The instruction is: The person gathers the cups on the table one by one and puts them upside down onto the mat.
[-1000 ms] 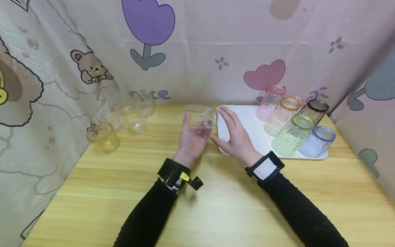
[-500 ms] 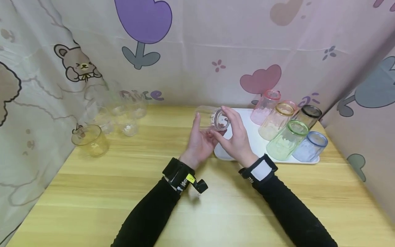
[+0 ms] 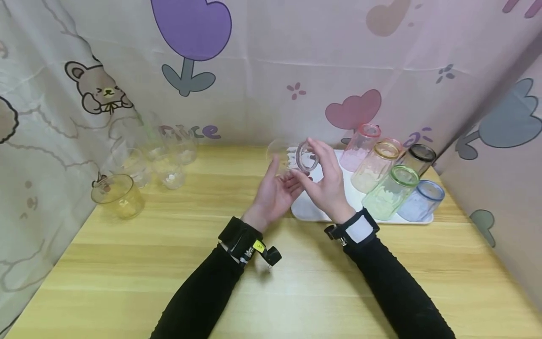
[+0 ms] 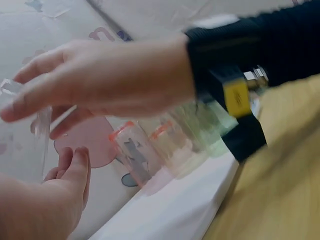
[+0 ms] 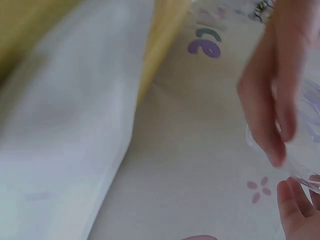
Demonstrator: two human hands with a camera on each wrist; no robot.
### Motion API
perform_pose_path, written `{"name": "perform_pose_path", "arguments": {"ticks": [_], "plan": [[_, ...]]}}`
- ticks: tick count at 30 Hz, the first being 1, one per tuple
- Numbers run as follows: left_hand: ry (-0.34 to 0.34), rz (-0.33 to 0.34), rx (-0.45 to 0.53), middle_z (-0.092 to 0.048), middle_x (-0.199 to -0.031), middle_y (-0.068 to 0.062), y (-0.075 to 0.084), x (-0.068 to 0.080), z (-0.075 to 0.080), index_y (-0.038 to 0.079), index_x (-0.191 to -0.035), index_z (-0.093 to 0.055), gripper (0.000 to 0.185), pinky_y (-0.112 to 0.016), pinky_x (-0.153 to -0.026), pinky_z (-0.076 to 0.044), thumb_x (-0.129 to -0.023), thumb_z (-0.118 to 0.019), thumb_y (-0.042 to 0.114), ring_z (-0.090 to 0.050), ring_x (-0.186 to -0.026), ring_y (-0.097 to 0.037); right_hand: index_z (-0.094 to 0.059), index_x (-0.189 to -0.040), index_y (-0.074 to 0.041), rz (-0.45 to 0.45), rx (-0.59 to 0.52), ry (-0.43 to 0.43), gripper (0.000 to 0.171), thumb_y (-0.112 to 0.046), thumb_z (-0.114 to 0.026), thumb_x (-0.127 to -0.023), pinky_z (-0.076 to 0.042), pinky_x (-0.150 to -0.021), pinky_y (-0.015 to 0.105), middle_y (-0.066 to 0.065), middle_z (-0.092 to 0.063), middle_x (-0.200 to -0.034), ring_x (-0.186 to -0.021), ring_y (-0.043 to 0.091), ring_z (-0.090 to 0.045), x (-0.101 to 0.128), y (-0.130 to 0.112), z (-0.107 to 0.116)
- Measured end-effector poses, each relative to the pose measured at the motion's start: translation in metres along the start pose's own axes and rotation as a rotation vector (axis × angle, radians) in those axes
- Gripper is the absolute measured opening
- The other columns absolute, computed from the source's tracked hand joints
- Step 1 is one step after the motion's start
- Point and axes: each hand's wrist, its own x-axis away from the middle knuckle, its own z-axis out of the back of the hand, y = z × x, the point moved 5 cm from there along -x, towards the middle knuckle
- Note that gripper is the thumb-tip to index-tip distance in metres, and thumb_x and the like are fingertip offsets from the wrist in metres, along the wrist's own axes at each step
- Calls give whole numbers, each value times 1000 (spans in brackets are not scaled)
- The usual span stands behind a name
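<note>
Clear glass cup [image 3: 296,157] gripped by both left hand [image 3: 273,193] and right hand [image 3: 328,181] above white tray [image 3: 313,212]

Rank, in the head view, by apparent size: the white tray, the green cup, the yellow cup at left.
1. white tray, largest.
2. green cup and yellow cup look alike; the differing viewing angles make ranking unsure.
</note>
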Motion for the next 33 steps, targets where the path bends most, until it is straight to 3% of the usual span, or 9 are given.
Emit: {"name": "perform_pose_path", "arguments": {"ticks": [4,7,10,14,21,26,33], "plan": [[-2,-70,-156,-62,-129,-17,5,1,3,0,-128,-54,51,-35,-114,-46,-109,-45,47,-58,-129,-33,-53,-147,0,-42,3,56,76,-1,-88,-79,-50,-102,39,20,-58,-136,-124,34,-57,-11,0,5],[11,-121,-312,-57,-140,-29,8,2,6,-10,-142,-46,48,-40,-116,-45,-108,-52,24,-53,-136,-43,-53,-148,-2,-98,5,107,76,-3,-87,-81,-53,-97,34,18,-58,-136,-123,30,-57,-19,3,12],[39,-172,-606,-61,-139,-27,9,3,9,-10,-141,-50,46,-37,-109,-51,-102,-61,10,-60,-130,-39,-53,-149,-4,-174,18,156,76,-8,-87,-82,-53,-98,30,16,-58,-137,-123,25,-56,-28,8,20],[48,-221,-1055,-66,-131,-19,7,5,11,-2,-135,-60,43,-32,-97,-57,-95,-71,10,-66,-117,-30,-50,-153,-6,-287,47,190,81,-17,-89,-83,-52,-96,25,15,-58,-137,-122,22,-58,-38,18,28],[-51,-265,-1529,-64,-121,-14,-2,10,4,0,-127,-67,36,-30,-92,-55,-92,-74,6,-63,-107,-26,-47,-155,-15,-498,47,193,84,-22,-89,-83,-48,-100,27,8,-58,-141,-125,17,-57,-48,46,40],[-160,-216,-1761,-67,-119,-9,-13,12,0,2,-123,-72,30,-30,-99,-53,-93,-74,6,-63,-112,-22,-45,-156,-10,-634,94,119,83,-23,-85,-85,-45,-108,33,10,-52,-153,-135,20,-52,-43,68,42],[-253,-207,-1874,-70,-118,-5,-25,14,0,4,-118,-76,24,-25,-102,-51,-94,-72,4,-65,-115,-19,-39,-158,-5,-769,224,-64,79,-24,-79,-92,-35,-121,47,19,-45,-158,-146,32,-42,-27,103,30]]}}
